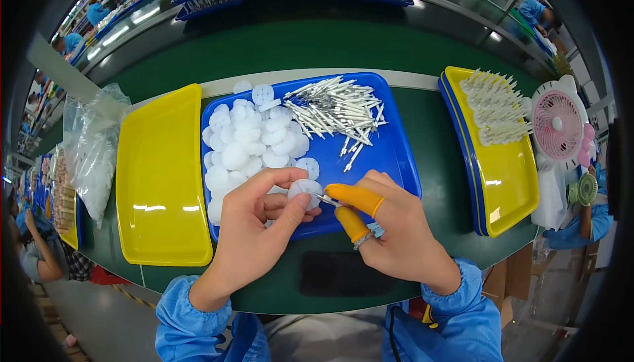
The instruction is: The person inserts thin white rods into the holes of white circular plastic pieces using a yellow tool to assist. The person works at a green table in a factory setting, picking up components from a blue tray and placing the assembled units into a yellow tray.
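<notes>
Slim silvery rod (327,199) at a round white disc (302,189)

Over a rectangular blue plastic tray (395,157), the rod's long axis runs crosswise, its tip pointing left and slightly away from the person. The right hand (399,230) pinches it between orange-covered thumb and forefinger; the left hand (251,230) clamps the disc.

We see a round white disc (303,187), slightly see-through, held by its rim in the left-hand grip (254,223), its broad face turned mostly upward. We also see a slim, pale rod (327,200), pinched in the right-hand grip (401,230) and slanting toward the disc's right edge. Its near end is hidden, and we cannot tell whether its tip touches. Both are over the near part of the blue tray (391,147).
</notes>
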Available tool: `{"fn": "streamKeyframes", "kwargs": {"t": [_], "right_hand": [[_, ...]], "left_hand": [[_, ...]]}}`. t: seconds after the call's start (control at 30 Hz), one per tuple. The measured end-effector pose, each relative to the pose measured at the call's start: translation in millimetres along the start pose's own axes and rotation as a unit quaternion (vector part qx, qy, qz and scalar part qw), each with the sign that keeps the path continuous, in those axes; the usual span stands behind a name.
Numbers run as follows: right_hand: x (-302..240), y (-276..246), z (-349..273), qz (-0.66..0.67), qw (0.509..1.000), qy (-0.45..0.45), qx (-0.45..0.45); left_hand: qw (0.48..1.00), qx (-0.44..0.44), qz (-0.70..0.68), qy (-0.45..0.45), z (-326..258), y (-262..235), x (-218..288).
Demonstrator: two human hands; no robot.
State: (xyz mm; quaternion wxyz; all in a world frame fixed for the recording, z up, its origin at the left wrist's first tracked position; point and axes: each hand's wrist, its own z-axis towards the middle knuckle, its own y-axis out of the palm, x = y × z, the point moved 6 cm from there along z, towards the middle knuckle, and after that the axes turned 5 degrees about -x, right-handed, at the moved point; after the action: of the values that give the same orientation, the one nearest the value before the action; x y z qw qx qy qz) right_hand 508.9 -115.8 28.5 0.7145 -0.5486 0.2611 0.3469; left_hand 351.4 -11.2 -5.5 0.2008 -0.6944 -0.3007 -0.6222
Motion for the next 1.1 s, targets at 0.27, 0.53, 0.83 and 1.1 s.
{"fn": "streamKeyframes", "kwargs": {"t": [0.27, 0.53, 0.83, 1.1], "right_hand": [[4, 9, -6, -0.017, 0.999, -0.01, -0.025], [13, 7, -7, -0.037, 0.998, 0.022, -0.038], [13, 25, -9, -0.01, 1.0, 0.019, 0.002], [8, 29, -13, 0.001, 0.997, 0.008, 0.078]], "left_hand": [[0.99, 0.043, 0.112, 0.073, -5, -1, -7], [0.969, 0.076, 0.225, 0.068, -5, 0, -1], [0.945, 0.065, 0.281, 0.15, -7, 11, -2], [0.929, 0.072, 0.327, 0.157, -15, 19, -1]]}}
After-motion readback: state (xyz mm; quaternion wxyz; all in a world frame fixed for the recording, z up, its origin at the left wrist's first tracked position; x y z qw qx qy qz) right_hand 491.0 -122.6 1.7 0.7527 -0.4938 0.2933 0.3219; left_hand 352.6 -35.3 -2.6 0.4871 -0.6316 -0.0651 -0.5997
